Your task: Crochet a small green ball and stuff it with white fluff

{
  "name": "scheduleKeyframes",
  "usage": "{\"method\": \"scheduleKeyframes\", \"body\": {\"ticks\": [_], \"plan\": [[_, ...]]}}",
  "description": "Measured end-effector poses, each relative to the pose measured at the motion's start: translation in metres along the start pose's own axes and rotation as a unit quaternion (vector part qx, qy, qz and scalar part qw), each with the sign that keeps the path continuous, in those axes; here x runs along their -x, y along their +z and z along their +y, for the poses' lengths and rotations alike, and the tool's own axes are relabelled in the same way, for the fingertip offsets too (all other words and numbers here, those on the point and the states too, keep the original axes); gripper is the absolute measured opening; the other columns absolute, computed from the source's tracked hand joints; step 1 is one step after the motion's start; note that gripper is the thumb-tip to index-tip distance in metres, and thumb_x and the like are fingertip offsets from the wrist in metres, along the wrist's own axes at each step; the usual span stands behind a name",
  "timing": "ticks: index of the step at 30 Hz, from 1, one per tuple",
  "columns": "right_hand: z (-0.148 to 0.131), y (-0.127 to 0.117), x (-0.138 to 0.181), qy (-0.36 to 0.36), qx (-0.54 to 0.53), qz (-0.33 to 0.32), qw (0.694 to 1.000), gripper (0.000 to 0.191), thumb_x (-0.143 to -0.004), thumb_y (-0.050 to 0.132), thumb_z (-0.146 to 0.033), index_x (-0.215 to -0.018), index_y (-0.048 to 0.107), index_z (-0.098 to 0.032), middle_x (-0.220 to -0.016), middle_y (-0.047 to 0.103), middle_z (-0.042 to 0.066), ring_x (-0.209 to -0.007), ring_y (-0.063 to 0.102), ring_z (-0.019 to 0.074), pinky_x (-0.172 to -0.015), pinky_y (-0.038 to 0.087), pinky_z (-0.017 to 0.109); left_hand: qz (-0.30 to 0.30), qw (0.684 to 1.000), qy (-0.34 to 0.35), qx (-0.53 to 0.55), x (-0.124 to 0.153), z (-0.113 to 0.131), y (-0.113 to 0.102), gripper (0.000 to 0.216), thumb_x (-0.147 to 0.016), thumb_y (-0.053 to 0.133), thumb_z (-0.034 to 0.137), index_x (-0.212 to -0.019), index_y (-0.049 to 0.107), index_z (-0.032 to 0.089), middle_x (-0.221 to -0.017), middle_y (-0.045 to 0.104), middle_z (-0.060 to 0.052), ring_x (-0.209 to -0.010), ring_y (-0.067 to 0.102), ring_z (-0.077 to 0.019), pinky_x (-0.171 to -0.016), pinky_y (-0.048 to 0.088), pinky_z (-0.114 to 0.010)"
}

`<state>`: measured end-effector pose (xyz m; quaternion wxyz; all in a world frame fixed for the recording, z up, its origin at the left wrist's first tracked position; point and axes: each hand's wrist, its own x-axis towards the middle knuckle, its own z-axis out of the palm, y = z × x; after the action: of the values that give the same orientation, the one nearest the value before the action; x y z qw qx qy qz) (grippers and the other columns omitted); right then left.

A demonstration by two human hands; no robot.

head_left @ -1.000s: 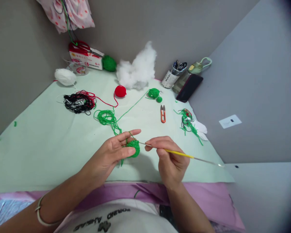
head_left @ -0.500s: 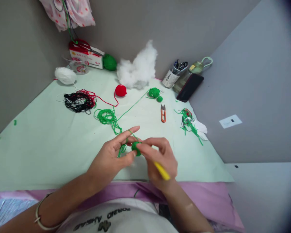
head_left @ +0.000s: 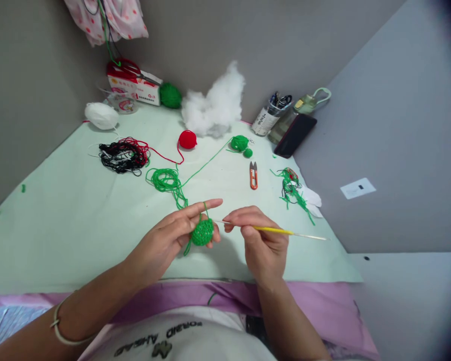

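My left hand [head_left: 173, 230] pinches a small round green crochet piece [head_left: 202, 232], its index finger stretched out with green yarn looped over it. Between the fingers of my right hand [head_left: 261, 240] is a crochet hook [head_left: 272, 229] with a yellow grip and thin metal ends. The hook's left tip meets the top right edge of the crochet piece, where the yarn comes up. Beyond my left hand lies a loose coil of green yarn [head_left: 165, 180], from which a strand runs to a small green yarn ball [head_left: 239, 143].
Orange thread snips [head_left: 253, 176] lie right of centre. Further back are a red yarn ball [head_left: 188, 140], white stuffing [head_left: 214, 108] and a black yarn tangle [head_left: 118, 158]. A phone [head_left: 295, 135] leans by a pen cup [head_left: 265, 120]; yarn scraps [head_left: 293, 190] lie at the right.
My right hand has moved right, away from the crochet piece, and the hook now lies nearly level. The piece has turned to show its stitched side, with my left index finger stretched further right.
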<state>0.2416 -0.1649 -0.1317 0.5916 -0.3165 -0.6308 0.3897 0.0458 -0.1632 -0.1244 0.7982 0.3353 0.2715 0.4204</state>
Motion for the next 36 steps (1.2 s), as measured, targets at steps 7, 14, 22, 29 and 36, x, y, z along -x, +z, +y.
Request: {"method": "scheduleKeyframes", "body": {"ticks": [7,14,22,29,36], "plan": [[-0.001,-0.004,-0.005,0.130,-0.124,0.056,0.982,0.016,-0.096,0.072,-0.034,-0.089,0.082,-0.024,-0.079,0.075,0.003,-0.063,0.065,0.0138,-0.059,0.055,0.027,-0.034,0.999,0.012,-0.036,-0.003,-0.004,-0.008,0.040,-0.100,0.056,0.040,-0.128,0.077,0.020,-0.084,0.070,-0.004,-0.075,0.056,-0.0175,-0.078,0.041,-0.034],[-0.001,0.005,-0.003,0.004,-0.009,-0.003,1.000,0.014,-0.099,0.068,-0.027,-0.102,0.082,-0.029,-0.097,0.080,0.006,-0.089,0.073,0.0194,-0.074,0.061,0.034,0.007,0.992,0.000,-0.128,-0.002,-0.005,0.000,0.048,-0.089,0.080,0.035,-0.137,0.071,0.036,-0.116,0.074,-0.001,-0.116,0.062,-0.0226,-0.100,0.044,-0.034],[0.005,0.009,0.000,0.024,-0.026,0.036,0.999,0.015,-0.100,0.067,-0.033,-0.098,0.079,-0.025,-0.094,0.082,0.006,-0.080,0.073,0.0186,-0.066,0.061,0.032,0.074,0.979,0.048,-0.183,-0.001,-0.007,-0.002,0.047,-0.079,0.089,0.029,-0.124,0.079,0.041,-0.104,0.067,0.000,-0.108,0.061,-0.0204,-0.105,0.043,-0.036],[0.004,0.005,-0.001,0.087,-0.131,0.011,0.987,0.018,-0.105,0.059,-0.031,-0.104,0.077,-0.026,-0.098,0.083,0.004,-0.078,0.075,0.0137,-0.071,0.062,0.027,0.081,0.975,0.061,-0.196,-0.001,-0.005,-0.004,0.046,-0.080,0.088,0.026,-0.122,0.080,0.042,-0.102,0.062,-0.001,-0.110,0.061,-0.0211,-0.108,0.041,-0.038],[-0.002,0.004,-0.002,0.108,-0.159,0.004,0.981,0.020,-0.106,0.058,-0.032,-0.102,0.077,-0.024,-0.098,0.083,0.003,-0.075,0.075,0.0113,-0.071,0.063,0.025,0.069,0.976,0.051,-0.202,0.000,-0.002,-0.006,0.046,-0.081,0.086,0.028,-0.124,0.079,0.040,-0.106,0.065,-0.002,-0.108,0.061,-0.0216,-0.103,0.045,-0.038]]}}
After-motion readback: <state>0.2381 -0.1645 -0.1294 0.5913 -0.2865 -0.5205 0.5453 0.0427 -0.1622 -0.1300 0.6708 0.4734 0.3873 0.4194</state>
